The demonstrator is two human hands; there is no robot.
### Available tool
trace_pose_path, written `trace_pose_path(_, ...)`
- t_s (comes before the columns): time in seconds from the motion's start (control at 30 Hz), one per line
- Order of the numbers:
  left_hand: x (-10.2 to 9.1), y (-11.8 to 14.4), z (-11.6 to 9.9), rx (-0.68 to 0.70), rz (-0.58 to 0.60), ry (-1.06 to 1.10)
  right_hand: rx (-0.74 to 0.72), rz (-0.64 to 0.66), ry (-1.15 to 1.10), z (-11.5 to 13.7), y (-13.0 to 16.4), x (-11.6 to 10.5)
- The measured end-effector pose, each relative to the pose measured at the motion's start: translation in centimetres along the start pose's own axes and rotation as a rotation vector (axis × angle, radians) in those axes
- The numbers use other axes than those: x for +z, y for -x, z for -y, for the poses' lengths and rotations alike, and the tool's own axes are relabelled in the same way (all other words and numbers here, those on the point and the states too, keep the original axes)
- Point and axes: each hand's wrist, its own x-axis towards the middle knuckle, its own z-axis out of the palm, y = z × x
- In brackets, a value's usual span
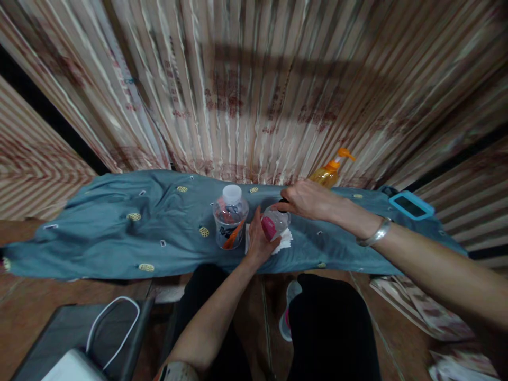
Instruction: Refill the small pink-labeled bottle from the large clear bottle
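Observation:
A small clear bottle [281,223] with a pink label is held at its side by my left hand [261,241], whose fingers are wrapped around it. From the right, my right hand [304,198] reaches over the bottle's top with its fingers closed on a small black cap [283,205]. Whether the cap is on the bottle or apart from it, I cannot tell. White tissue [284,244] lies beneath the bottle. Just left of my left hand stands a larger clear plastic bottle [229,225] with a white lid and an orange and black print.
Behind my right hand stands an amber pump bottle [326,175] with an orange top. A blue-framed device [411,205] lies at the right end of the teal cloth [174,217]. Striped curtains [254,106] rise behind. A white object with a looped handle [73,366] is at lower left.

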Motion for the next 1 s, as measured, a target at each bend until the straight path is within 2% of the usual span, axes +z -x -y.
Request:
trace_pose_path(0.2,-0.11,0.12,-0.2,0.028,-0.004,-0.038,-0.078,0.046,-0.022,0.19,0.71,-0.6)
trace_pose_path(0.37,-0.11,0.13,-0.19,0.017,-0.001,-0.05,0.022,0.061,0.033,0.35,0.25,-0.16)
trace_pose_path(0.53,-0.16,0.01,-0.14,0.023,-0.001,-0.04,-0.031,0.049,0.012,0.6,0.43,-0.6)
trace_pose_path(0.7,-0.23,0.03,-0.24,0.003,0.0,-0.047,0.057,0.063,0.059,0.99,0.44,-0.26)
trace_pose_path(0.9,-0.01,-0.02,0.15,0.017,0.003,-0.038,-0.022,0.055,0.022,0.51,0.5,-0.3)
trace_pose_path(1.0,0.08,-0.04,0.44,0.023,-0.007,-0.043,0.02,0.075,0.05,0.63,0.48,-0.34)
